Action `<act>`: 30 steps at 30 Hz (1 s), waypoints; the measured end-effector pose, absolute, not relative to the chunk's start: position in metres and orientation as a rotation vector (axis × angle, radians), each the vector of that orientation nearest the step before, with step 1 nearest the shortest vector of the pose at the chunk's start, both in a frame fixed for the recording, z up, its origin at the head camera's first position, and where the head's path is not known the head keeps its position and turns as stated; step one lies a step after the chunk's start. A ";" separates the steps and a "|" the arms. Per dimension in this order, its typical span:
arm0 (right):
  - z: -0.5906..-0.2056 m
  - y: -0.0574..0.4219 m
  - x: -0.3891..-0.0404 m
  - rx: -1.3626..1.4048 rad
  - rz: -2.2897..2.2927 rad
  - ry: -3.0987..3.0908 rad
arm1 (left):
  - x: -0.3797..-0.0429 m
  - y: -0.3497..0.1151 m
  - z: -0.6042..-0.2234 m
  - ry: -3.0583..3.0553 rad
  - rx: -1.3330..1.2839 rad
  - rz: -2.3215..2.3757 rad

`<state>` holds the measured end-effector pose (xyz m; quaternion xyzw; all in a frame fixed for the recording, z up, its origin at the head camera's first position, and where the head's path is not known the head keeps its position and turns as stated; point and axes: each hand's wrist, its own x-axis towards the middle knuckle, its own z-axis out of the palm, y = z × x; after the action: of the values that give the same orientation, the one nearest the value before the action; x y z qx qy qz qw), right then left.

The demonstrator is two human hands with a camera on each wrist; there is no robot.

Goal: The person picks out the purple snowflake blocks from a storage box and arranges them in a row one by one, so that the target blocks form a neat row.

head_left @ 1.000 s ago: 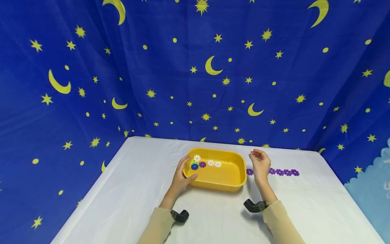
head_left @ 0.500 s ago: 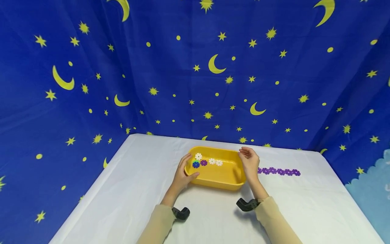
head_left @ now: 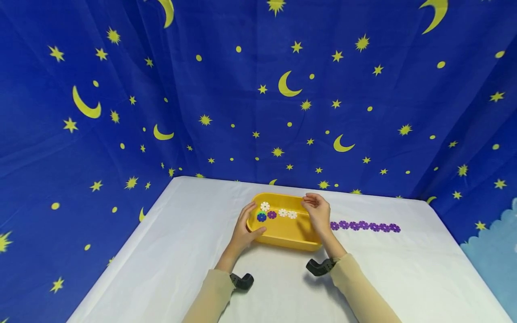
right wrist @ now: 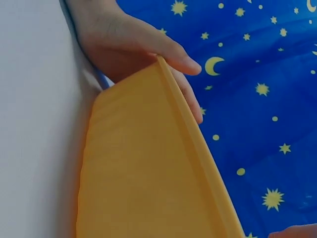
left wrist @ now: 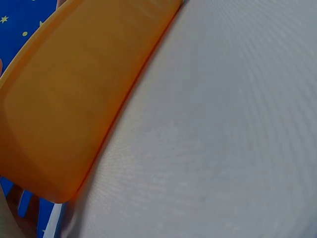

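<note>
In the head view a yellow plastic basin [head_left: 282, 244] stands on the white-covered table. Its left end is gripped by my left hand [head_left: 242, 229], the thumb over the near rim and the fingers round the far side. The right wrist view also shows that left hand [right wrist: 129, 42] at the basin's corner. Inside lie flower-shaped discs: white discs [head_left: 282, 212], a purple disc [head_left: 272, 215] and a blue disc [head_left: 261, 217] overlapping a green one. Over the basin's right end hovers my right hand [head_left: 318, 213], fingers loosely bent, nothing visible in them.
Right of the basin, a row of joined purple flower discs [head_left: 363, 225] lies on the table [head_left: 404, 264]. A blue curtain [head_left: 226, 89] with yellow moons and stars hangs behind and on both sides. Each wrist carries a black camera mount [head_left: 320, 267].
My right hand has moved left, from above the purple row to over the basin's right end, uncovering more of the row. The left hand keeps its grip on the basin. The head view has shifted slightly.
</note>
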<state>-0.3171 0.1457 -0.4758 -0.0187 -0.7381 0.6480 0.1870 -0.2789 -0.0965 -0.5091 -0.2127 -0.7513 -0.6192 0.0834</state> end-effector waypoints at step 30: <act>-0.490 0.102 -0.350 0.343 2.012 -2.447 | -0.278 -0.097 -0.509 -2.236 -0.634 -1.834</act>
<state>-0.3505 0.1020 -0.4904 0.1076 -0.7677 0.6313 -0.0227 -0.2775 -0.0966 -0.5094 -0.2134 -0.7522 -0.6169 0.0902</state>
